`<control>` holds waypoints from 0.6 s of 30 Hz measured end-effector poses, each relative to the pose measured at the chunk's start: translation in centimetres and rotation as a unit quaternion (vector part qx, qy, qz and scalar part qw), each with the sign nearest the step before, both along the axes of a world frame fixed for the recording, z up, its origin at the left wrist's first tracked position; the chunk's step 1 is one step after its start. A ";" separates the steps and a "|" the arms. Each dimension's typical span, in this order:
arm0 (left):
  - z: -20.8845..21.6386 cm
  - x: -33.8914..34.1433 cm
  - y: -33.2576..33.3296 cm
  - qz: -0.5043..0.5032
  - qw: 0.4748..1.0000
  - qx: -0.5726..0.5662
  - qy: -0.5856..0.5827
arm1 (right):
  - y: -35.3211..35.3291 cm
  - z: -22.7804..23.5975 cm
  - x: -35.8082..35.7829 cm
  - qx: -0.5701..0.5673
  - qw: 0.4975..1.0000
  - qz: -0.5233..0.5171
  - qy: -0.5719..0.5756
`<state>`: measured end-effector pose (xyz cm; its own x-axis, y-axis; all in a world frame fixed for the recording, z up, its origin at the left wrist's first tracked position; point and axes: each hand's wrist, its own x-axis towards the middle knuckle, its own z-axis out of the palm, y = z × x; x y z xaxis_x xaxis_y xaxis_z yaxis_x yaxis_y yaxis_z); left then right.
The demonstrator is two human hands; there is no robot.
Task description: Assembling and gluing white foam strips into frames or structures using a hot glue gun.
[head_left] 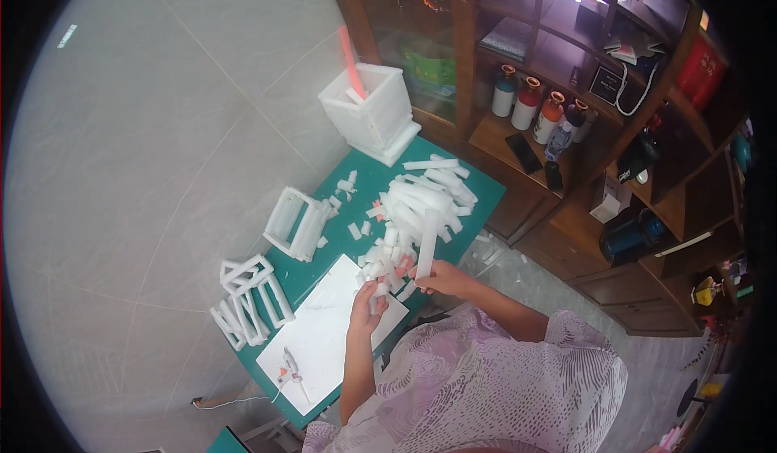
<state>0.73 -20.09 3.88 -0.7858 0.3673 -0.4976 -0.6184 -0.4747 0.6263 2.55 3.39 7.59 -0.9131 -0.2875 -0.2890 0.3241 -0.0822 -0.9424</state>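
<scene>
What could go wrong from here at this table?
The long white strip in the right hand points toward the loose pile of mostly white pieces, so a careless sweep could knock some off the green table.

The glue gun trails a cord over the table edge; a snag might drag it off the white board.

The white box stands at the table's far end, so a bump could tip it off.
</scene>
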 end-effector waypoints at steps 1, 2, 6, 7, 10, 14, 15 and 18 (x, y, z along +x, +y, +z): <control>-0.4 -0.3 0.2 0.012 1.000 -0.012 -0.014 | 0.2 0.1 0.0 -0.002 1.000 0.005 -0.005; -1.3 -0.8 0.0 0.012 1.000 -0.012 -0.014 | 0.2 0.3 0.1 -0.002 1.000 0.005 -0.005; -4.9 -4.0 -1.5 0.012 0.997 -0.080 0.018 | 0.4 0.2 0.6 0.026 0.999 0.020 0.010; -5.3 -4.7 -1.6 0.012 0.991 -0.119 0.065 | 0.4 0.1 0.6 0.053 0.998 0.035 0.024; -2.3 -6.0 0.7 -0.011 0.966 -0.236 0.101 | 1.4 -0.7 1.0 0.086 0.995 0.039 0.015; -2.4 -6.6 1.1 -0.038 0.959 -0.243 0.141 | 2.1 -2.7 1.5 0.057 0.998 -0.002 0.017; -2.6 -6.4 1.1 -0.043 0.961 -0.233 0.145 | 2.3 -3.1 1.5 0.052 0.998 -0.015 0.014; -4.0 -5.2 0.5 -0.048 0.962 -0.225 0.146 | 3.0 -3.0 1.6 0.041 0.998 -0.050 0.009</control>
